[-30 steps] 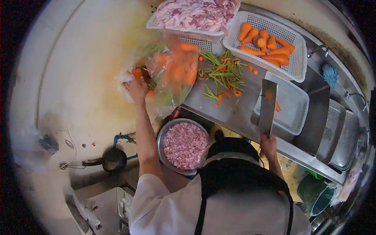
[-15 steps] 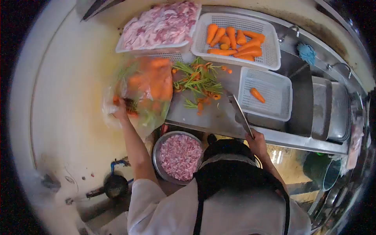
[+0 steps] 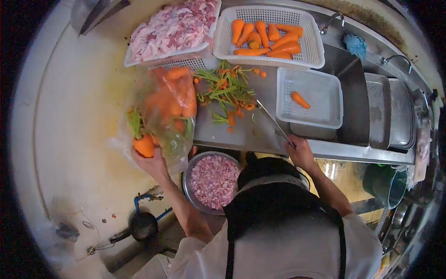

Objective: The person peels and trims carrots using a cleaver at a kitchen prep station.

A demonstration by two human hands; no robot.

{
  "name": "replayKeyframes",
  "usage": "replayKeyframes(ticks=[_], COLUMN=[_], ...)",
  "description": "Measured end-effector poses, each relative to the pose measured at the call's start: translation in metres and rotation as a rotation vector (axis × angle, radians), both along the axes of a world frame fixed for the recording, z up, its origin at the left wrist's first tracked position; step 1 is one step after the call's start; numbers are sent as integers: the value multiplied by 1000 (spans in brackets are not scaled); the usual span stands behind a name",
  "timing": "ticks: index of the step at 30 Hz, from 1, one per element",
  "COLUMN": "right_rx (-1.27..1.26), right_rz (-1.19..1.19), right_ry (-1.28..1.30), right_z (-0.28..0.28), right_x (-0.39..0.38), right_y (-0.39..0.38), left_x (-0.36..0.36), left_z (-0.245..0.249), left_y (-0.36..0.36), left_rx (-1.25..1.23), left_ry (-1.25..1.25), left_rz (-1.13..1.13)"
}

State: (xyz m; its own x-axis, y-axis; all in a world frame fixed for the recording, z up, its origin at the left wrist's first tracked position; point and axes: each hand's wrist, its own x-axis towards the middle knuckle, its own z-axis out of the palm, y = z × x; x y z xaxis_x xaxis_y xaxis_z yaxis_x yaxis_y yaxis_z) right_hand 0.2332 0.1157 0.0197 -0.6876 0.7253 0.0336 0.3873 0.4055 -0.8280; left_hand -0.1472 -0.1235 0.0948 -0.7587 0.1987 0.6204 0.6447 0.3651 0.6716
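Observation:
In my left hand is a carrot with its green top still on, held at the mouth of a clear plastic bag of carrots. My right hand grips a knife, its blade slanting up and left over the steel counter. Near the knife tip lies a heap of cut carrot tops, green stems with orange ends. A single carrot rests in the smaller white basket to the right of the blade.
A larger white basket of several carrots stands behind. Beside it, a white basket is heaped with raw meat. A metal bowl of chopped meat sits below the counter edge. At right are the sink, taps and a blue cloth.
My left hand has come out of the bag with a leafy carrot. My right hand and the knife have shifted slightly up and left in view. The whole view has shifted a little.

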Motion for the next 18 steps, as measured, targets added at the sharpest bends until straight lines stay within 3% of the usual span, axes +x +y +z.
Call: replayKeyframes(ticks=[1, 3, 5, 7, 11, 16, 18], right_rx=[66, 10, -52, -100, -92, -88, -27], right_rz=[20, 47, 87, 142, 141, 308, 327], right_ry=[-27, -5, 18, 35, 193, -145, -140], right_z=[6, 26, 43, 52, 49, 75, 66], right_x=[-5, -18, -31, -40, -46, -49, -51], right_y=[1, 1, -1, -6, -12, -17, -17], left_x=[29, 80, 105, 120, 129, 133, 137], left_z=[20, 53, 52, 21, -19, -52, -58], left_y=[11, 36, 58, 81, 91, 85, 86], left_rx=[-5, -75, -397, -302, -365, -276, -225], left_ry=[-10, -544, -149, -323, -421, -540, -612], left_rz=[6, -97, -319, -398, -474, -490, -544])
